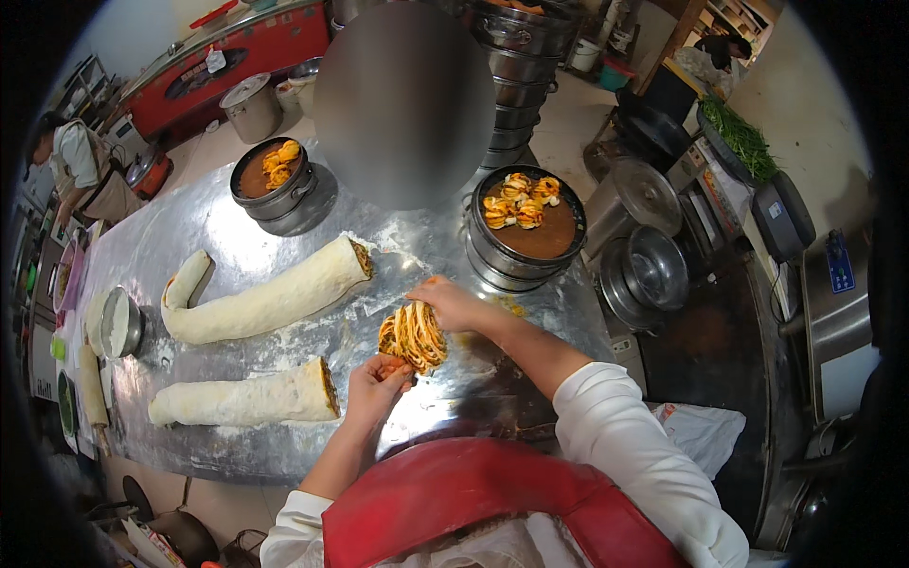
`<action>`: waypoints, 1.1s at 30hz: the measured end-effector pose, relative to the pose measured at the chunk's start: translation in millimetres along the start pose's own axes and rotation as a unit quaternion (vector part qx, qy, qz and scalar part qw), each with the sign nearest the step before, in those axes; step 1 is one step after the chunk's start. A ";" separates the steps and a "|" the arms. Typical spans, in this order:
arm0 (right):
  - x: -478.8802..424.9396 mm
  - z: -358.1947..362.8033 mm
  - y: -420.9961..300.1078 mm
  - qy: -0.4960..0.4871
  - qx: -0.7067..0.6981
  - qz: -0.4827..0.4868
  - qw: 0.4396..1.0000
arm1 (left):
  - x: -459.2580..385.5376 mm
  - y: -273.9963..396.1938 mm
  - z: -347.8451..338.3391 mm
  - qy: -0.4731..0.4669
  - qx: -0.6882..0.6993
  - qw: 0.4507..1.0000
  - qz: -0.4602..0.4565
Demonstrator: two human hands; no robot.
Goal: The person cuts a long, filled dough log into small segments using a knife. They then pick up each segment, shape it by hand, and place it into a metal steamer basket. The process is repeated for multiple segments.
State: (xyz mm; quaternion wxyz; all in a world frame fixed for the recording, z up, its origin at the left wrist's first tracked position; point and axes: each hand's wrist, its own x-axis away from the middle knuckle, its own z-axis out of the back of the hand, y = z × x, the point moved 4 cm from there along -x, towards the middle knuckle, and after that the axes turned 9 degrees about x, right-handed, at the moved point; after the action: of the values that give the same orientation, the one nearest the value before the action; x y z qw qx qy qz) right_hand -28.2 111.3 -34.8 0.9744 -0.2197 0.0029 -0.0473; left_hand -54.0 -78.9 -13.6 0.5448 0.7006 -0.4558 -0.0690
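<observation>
Between my two hands is a layered piece of filled dough [414, 338], its orange and white strands facing up. My left hand [380, 383] pinches its lower left end, and my right hand [446, 304] grips its upper right end. To the left lie two long filled dough rolls on the floured metal table [234, 454]. The upper roll [270, 301] bends back at its far left end; the lower roll [245, 399] is straighter. Both have cut ends showing filling. Beyond my right hand stands a round steamer tray [554, 245] with several twisted rolls [522, 201] grouped on its brown liner.
A second steamer [273, 177] with twisted rolls stands at the table's far side. A metal bowl of flour [121, 323] and a rolling pin [94, 390] are at the left edge. Stacked steamers [522, 78] rise behind. Another person [82, 167] stands at far left.
</observation>
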 end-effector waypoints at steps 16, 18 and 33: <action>23.2 -1.0 17.0 -0.055 0.083 0.012 0.995 | -57.4 -4.6 -34.0 -0.072 -0.466 0.844 -0.254; 29.8 0.5 18.8 -0.103 0.053 -0.022 0.993 | -57.0 -7.5 -45.3 -0.102 -0.506 0.810 -0.277; 92.7 37.9 -28.0 -0.128 -0.371 -0.143 0.909 | -43.7 -22.2 -25.8 -0.196 0.070 0.965 0.160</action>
State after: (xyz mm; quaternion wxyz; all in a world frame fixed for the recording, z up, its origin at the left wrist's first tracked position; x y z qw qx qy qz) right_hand 62.5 93.7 12.9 0.7976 -0.5672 -0.1360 -0.1536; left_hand -51.3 -29.8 -39.2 0.3986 0.6278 -0.6632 -0.0846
